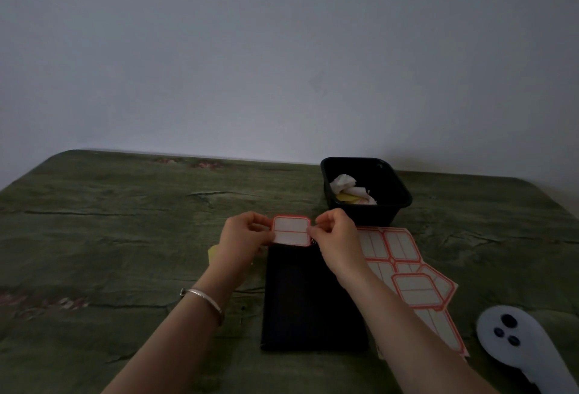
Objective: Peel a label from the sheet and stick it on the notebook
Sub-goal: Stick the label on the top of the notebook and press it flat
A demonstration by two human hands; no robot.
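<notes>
- While both hands pinch it, the label point(291, 231) hangs between their fingertips, left hand point(242, 234) and right hand point(336, 237) clamped on opposite edges.
- The notebook point(310, 299) lies just below the fingers.
- The sheet point(407, 271) lies right of them.

The far end of the notebook point(313, 296) is hidden behind the label point(291, 231) and both hands, so whether the label touches the cover cannot be told. The left hand point(244, 234) covers most of a yellow scrap point(213, 253) just left of the notebook — its shape stays unknown. The right forearm crosses the label sheet point(407, 271) right of the notebook, hiding its near-left part. Further right of the notebook, a white controller point(517, 340) is cut off by the bottom edge. Beyond the notebook, the black tray point(366, 187) holds crumpled scraps — too dim to identify. Both forearms leave the picture at the bottom edge.
</notes>
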